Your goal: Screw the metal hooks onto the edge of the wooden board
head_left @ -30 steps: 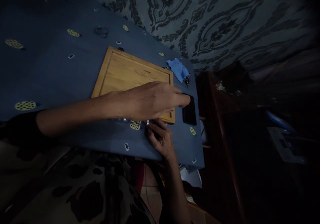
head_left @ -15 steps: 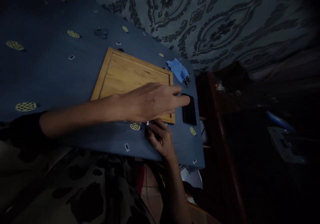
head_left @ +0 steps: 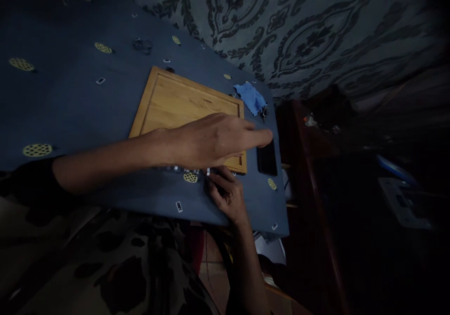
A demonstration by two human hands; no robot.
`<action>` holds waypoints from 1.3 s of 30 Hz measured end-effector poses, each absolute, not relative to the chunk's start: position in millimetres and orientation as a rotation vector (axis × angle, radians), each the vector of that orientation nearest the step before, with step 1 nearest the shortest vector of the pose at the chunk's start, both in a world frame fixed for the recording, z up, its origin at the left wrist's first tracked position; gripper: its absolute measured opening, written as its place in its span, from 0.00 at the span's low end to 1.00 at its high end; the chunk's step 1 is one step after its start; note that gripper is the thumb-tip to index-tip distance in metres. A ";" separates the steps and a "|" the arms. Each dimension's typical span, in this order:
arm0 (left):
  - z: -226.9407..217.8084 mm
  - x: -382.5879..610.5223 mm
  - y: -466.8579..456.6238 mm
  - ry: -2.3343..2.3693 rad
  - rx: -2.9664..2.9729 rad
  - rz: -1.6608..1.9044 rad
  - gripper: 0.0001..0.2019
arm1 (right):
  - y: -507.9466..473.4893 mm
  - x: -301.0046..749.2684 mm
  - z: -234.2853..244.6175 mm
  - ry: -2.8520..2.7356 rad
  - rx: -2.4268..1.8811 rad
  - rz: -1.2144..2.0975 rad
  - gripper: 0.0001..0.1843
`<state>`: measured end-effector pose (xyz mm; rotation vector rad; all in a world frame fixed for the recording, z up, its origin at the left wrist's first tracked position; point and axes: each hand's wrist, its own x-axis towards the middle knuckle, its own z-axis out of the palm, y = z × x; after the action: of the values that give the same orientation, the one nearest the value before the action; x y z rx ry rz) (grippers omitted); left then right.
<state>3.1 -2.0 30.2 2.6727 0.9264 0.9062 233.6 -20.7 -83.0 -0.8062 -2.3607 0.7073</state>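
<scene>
My left hand [head_left: 225, 139] reaches in from the left, palm down, across a wooden board [head_left: 179, 101] with a raised rim. Its index finger stretches out over the upper end of a black phone [head_left: 267, 160]; whether it touches the screen I cannot tell. Below, near the board's front edge, my right hand [head_left: 228, 195] is closed, thumb and fingers drawn together. Small silvery pieces [head_left: 190, 170] show in a row between the two hands, close to the right fingertips. My left hand and forearm partly hide them, so their kind is unclear.
A blue cloth [head_left: 250, 97] lies past the board's right corner, with a small dark object [head_left: 263, 113] beside it. Scissors-like dark loops [head_left: 142, 46] lie at the back on the blue patterned tablecloth [head_left: 77, 113]. A patterned wall [head_left: 281, 33] borders the table.
My left hand has shifted slightly right, its index finger reaching further over the phone. More silvery pieces show below it. My right hand stays nearly still.
</scene>
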 end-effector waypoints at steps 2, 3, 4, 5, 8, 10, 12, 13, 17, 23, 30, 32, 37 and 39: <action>30.1 2.2 -1.3 0.911 2.684 0.883 0.14 | -20.8 233.6 -82.4 -2.365 -0.812 0.713 0.18; 29.6 2.0 -0.7 0.903 2.689 0.877 0.13 | -20.8 233.6 -82.2 -2.366 -0.811 0.714 0.18; 28.6 2.0 0.0 0.896 2.691 0.878 0.13 | -20.8 233.7 -82.1 -2.366 -0.808 0.712 0.18; 27.3 2.1 0.9 0.889 2.688 0.887 0.12 | -20.8 233.9 -82.2 -2.365 -0.805 0.708 0.18; 22.5 3.0 4.2 0.868 2.658 0.935 0.09 | -20.8 234.5 -82.8 -2.372 -0.807 0.694 0.17; 20.2 3.5 5.7 0.841 2.623 0.975 0.07 | -20.6 234.9 -83.1 -2.377 -0.807 0.692 0.17; 19.5 3.5 6.3 0.815 2.596 0.999 0.06 | -20.5 235.1 -82.9 -2.379 -0.812 0.695 0.17; 19.7 3.4 6.3 0.809 2.590 0.999 0.06 | -20.4 235.1 -82.7 -2.378 -0.814 0.698 0.17; 22.7 2.1 5.5 0.820 2.592 0.919 0.09 | -20.5 234.7 -81.4 -2.380 -0.829 0.715 0.17; 29.4 -3.0 4.6 0.708 2.557 0.839 0.17 | -21.0 235.2 -80.9 -2.391 -0.860 0.701 0.17; 33.1 -4.5 4.0 0.690 2.559 0.724 0.17 | -20.8 234.6 -81.6 -2.382 -0.810 0.672 0.16; 35.4 -4.4 3.3 0.729 2.561 0.741 0.17 | -20.6 234.4 -81.5 -2.383 -0.811 0.669 0.16; 42.8 -6.7 1.2 0.929 2.500 1.048 0.12 | -20.7 234.5 -79.4 -2.400 -0.848 0.678 0.17; 43.4 -7.0 0.9 0.969 2.498 1.089 0.10 | -20.8 234.3 -78.3 -2.401 -0.841 0.693 0.17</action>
<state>-7.0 0.9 43.4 2.4982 0.9693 1.0893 234.3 -20.8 -78.3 -0.8407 -2.4011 0.6927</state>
